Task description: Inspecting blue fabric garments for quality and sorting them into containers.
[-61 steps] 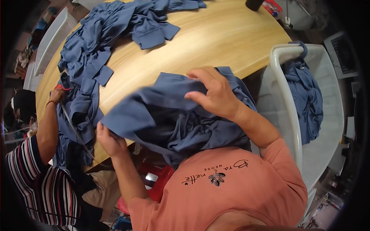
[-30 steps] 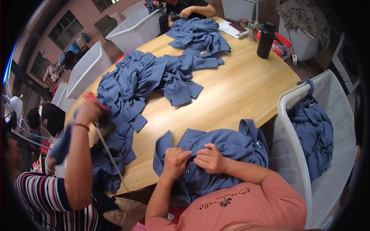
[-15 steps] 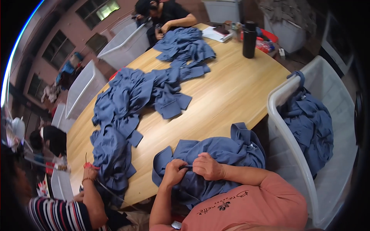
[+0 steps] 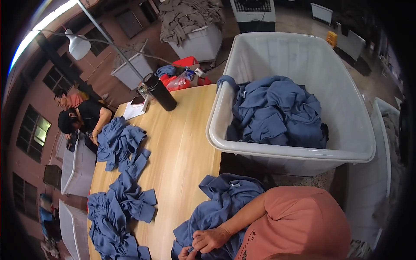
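A crumpled blue garment (image 4: 212, 216) lies over the table's near edge, against my body, with a small white tag showing near its far end. My right hand (image 4: 210, 239) is closed, its fingers pinching a fold of this cloth. Close beside it, at the bottom of the view, my left hand (image 4: 187, 254) is also closed on the cloth and partly cut off by the frame. The fingers of the two hands almost meet. Just what part of the garment they pinch is hidden.
More blue garments (image 4: 119, 210) lie along the left of the wooden table (image 4: 182, 147). A black flask (image 4: 160, 92) stands at the far end. At right, a large white bin (image 4: 294, 154) holds a blue heap (image 4: 277, 108). A person in black (image 4: 89, 117) works across the table.
The view has swung to the right, bringing the large bin to the middle and my hands to the lower edge. Both hands keep hold of the garment.
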Demonstrator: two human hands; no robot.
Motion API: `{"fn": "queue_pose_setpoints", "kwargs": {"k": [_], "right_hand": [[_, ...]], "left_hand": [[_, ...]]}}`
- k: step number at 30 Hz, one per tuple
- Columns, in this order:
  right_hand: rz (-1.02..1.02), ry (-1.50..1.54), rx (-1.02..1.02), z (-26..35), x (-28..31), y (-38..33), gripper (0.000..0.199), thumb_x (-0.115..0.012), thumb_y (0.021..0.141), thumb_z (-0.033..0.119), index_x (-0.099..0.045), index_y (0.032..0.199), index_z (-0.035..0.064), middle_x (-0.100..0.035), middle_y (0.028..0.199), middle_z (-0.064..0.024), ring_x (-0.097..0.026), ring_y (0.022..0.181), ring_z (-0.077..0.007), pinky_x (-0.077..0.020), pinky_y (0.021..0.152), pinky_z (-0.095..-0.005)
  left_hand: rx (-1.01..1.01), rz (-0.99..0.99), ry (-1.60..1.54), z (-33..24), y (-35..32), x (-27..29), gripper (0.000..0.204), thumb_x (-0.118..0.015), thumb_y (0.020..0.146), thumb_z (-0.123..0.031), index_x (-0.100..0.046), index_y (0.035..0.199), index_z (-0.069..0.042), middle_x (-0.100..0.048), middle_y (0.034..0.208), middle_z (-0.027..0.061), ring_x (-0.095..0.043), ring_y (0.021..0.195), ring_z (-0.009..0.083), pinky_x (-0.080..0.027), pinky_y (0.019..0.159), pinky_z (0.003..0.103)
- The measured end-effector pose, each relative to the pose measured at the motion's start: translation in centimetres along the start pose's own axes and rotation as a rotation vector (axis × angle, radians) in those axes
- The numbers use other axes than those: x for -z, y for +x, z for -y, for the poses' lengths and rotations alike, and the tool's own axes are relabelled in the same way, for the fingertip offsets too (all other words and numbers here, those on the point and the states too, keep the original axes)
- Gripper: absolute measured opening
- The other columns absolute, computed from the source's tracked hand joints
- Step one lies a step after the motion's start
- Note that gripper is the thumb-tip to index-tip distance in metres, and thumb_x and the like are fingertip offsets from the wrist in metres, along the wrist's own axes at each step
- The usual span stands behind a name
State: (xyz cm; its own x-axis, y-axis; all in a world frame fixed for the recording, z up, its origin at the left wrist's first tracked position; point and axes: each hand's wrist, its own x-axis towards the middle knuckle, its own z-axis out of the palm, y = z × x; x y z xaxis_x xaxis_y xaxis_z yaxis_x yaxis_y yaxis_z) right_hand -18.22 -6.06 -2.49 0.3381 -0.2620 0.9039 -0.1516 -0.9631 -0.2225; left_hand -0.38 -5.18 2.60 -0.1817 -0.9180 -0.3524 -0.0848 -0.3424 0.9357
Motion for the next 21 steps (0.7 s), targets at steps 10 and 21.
{"fn": "queue_pose_setpoints", "kwargs": {"k": [10, 21], "right_hand": [[0.229, 0.516, -0.451, 0.3, 0.0, 0.2, 0.015, -0.053, 0.088, 0.017, -0.060, 0.076, 0.0112, -0.060, 0.077, -0.0045, -0.056, 0.061, -0.0213, -0.0399, 0.049, -0.0353], [-0.076, 0.148, -0.197, -0.6, -2.3, -2.1, 0.016, -0.059, 0.088, 0.022, -0.065, 0.091, 0.0077, -0.063, 0.093, -0.0113, -0.058, 0.080, -0.0343, -0.0427, 0.072, -0.0507]], "left_hand": [[-0.365, 0.268, 0.720, 1.8, 1.3, 2.8, 0.014, -0.055, 0.087, -0.002, -0.066, 0.095, -0.002, -0.061, 0.078, 0.0098, -0.056, 0.065, 0.0198, -0.045, 0.059, 0.031], [-0.496, 0.183, 0.579, 1.4, -0.2, 1.4, 0.013, -0.056, 0.086, -0.002, -0.065, 0.095, 0.002, -0.062, 0.079, 0.0122, -0.056, 0.067, 0.0207, -0.045, 0.062, 0.031]]}}
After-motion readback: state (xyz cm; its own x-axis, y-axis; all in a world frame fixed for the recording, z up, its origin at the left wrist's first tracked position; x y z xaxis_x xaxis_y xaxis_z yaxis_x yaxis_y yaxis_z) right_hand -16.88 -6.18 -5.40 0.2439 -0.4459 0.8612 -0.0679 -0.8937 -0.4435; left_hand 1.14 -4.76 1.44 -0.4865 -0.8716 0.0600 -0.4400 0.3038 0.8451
